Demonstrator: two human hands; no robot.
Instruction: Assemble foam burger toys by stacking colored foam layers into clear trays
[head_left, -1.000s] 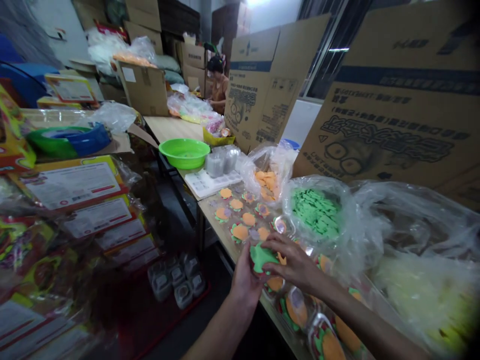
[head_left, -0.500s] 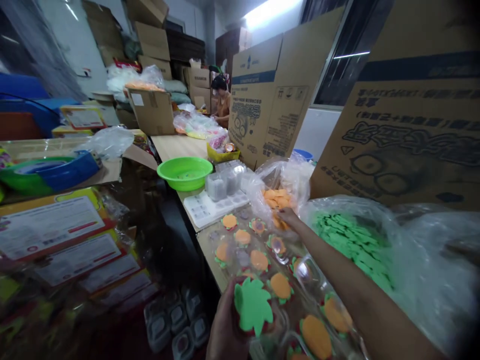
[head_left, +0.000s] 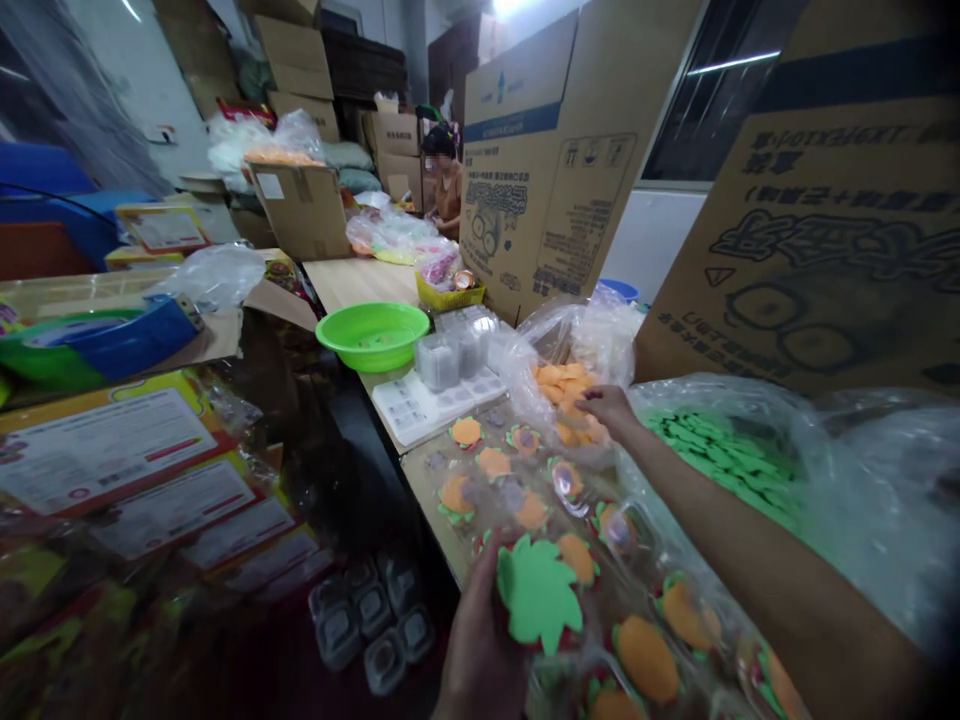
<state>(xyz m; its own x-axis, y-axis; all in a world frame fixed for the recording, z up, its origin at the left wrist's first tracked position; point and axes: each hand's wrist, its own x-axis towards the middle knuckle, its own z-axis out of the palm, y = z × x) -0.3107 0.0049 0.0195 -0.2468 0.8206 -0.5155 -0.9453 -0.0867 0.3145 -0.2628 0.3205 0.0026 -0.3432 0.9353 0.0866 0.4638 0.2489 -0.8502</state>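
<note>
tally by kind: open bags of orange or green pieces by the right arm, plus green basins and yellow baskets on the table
Bag of orange pieces: 1
Bag of green pieces: 1
Green basin: 1
Yellow basket: 1
Total: 4

The green leaf piece [head_left: 540, 592] and orange pieces [head_left: 562, 380] look matt and foam-like, the bag around the latter [head_left: 517, 362] thin, crinkled, glossy clear plastic, the basin [head_left: 375, 350] smooth, shiny plastic, the large carton [head_left: 510, 260] matt cardboard, the tabletop [head_left: 351, 284] smooth and wood-like.
</note>
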